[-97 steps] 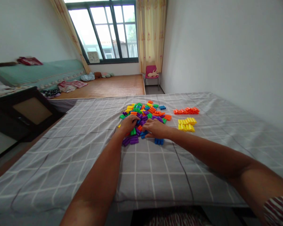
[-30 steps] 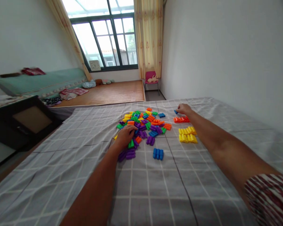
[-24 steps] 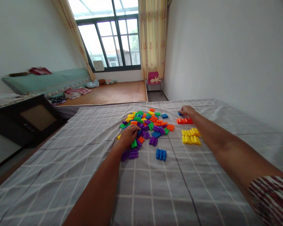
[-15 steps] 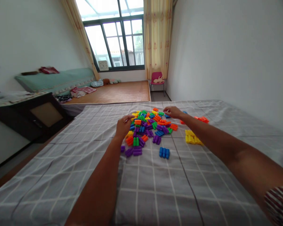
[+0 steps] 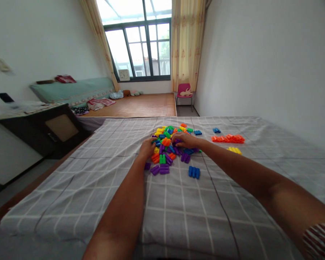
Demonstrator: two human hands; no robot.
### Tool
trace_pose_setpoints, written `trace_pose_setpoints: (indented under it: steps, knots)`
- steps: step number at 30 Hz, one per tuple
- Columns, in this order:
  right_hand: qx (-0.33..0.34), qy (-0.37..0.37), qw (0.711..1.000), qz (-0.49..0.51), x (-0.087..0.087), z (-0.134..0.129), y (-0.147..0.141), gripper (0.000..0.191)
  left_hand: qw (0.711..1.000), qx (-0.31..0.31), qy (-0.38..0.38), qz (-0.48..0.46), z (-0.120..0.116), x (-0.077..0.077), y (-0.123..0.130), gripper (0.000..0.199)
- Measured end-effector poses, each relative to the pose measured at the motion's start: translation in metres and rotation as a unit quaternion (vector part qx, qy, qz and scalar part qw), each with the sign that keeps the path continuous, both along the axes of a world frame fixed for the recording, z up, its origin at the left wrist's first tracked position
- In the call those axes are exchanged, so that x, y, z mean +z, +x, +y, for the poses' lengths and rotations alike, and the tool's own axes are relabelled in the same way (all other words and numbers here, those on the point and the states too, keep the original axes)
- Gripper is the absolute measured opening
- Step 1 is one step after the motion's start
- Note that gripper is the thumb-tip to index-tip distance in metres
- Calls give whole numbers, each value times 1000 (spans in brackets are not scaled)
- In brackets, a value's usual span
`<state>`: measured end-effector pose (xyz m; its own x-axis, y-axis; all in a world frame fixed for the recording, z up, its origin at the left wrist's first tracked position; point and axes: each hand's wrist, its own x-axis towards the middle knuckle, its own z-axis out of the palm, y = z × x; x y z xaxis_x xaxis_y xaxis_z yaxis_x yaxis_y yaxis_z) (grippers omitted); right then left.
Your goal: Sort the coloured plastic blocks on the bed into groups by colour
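Note:
A heap of small ribbed plastic building blocks [image 5: 163, 148] in purple, green, orange, yellow and blue lies on the checked bed cover. At its left edge my left hand [image 5: 147, 148] has its fingers bent in against the blocks; what they hold, if anything, is hidden. My right hand [image 5: 185, 138] reaches over the heap from the right, fingers curled down over a purple block [image 5: 176, 142] among others. A blue block [image 5: 194, 172] lies apart, nearer to me. Purple blocks [image 5: 160, 169] lie loose at the near side of the heap.
Right of the heap are a row of orange blocks [image 5: 229, 138], a blue block [image 5: 216, 130] and yellow blocks [image 5: 235, 150], partly behind my right forearm. Another blue block [image 5: 197, 132] lies beyond my right wrist. A dark cabinet [image 5: 61, 126] stands at the left.
My right hand has moved left and nearer, from the heap's far right onto its middle. My left hand has shifted slightly nearer along the left edge. The view has turned a little left.

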<state>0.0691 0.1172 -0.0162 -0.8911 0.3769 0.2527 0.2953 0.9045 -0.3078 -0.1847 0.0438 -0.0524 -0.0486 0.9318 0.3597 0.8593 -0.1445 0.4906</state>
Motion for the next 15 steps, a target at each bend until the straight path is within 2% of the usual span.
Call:
trace_pose_setpoints:
  steps: [2, 6, 10, 12, 15]
  knots:
    - [-39, -24, 999, -18, 4, 5, 13, 17, 1000, 20, -11, -6, 2, -1, -3, 34]
    - [-137, -50, 989, -38, 6, 9, 27, 17, 999, 29, -18, -17, 3, -1, -3, 34]
    - [-211, 4, 977, -10, 8, 3, 18, 23, 998, 9, -43, -45, 4, -4, -2, 30]
    - [-215, 29, 976, 9, 10, -3, 8, 26, 996, -14, -47, -73, 5, -5, -3, 32]
    - [-184, 39, 981, 38, 12, -12, -8, 24, 987, -50, -49, -145, 6, -7, -4, 39]
